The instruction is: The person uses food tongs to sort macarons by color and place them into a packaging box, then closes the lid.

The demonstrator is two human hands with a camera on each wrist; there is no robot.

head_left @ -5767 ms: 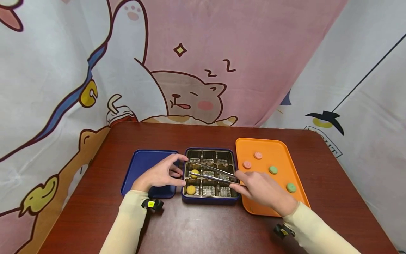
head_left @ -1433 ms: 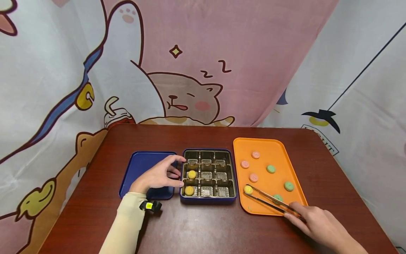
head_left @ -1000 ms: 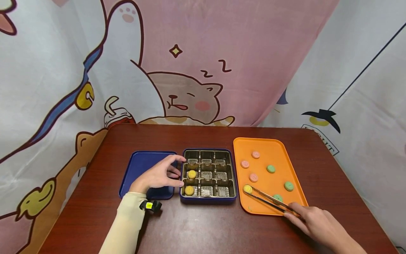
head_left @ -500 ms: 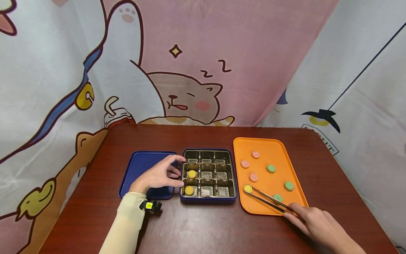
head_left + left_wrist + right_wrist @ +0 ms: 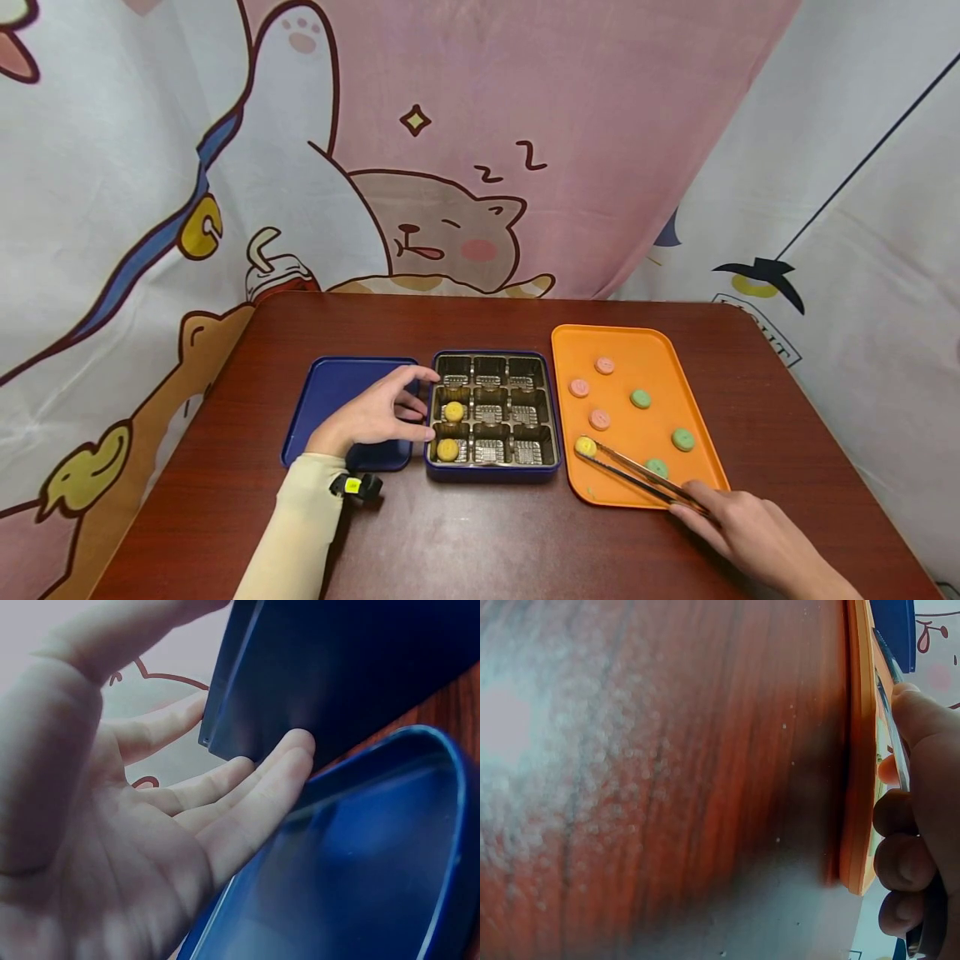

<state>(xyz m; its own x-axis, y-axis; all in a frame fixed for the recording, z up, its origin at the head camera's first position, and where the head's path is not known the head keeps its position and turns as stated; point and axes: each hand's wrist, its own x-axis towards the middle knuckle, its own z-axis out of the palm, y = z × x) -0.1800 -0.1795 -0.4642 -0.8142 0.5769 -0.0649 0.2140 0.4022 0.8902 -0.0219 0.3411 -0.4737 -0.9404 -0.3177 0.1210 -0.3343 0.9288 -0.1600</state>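
My right hand [image 5: 757,533] grips silver tongs [image 5: 633,480], also seen held in the right wrist view. The tong tips lie on both sides of a yellow macaron [image 5: 586,447] at the orange tray's near left corner. My left hand [image 5: 371,414] touches the left side of a blue box [image 5: 491,475], index finger and thumb spread along its rim. Extended fingers [image 5: 277,780] meet the box wall in the left wrist view. Two yellow macarons fill the left cells of the metallic insert: one in the middle row [image 5: 453,412], one in the near row [image 5: 447,451].
The orange tray [image 5: 660,350] also carries three pink macarons, one a pink macaron [image 5: 604,366] toward the back, and three green ones, including a green macaron [image 5: 682,440] at right. A blue lid [image 5: 337,379] lies left of the box, partly under my left hand.
My right hand has carried the tongs from above the box to the tray, leaving the middle-row yellow macaron in its cell. Tong tips then narrowed around the tray's yellow macaron. Left hand stays put.
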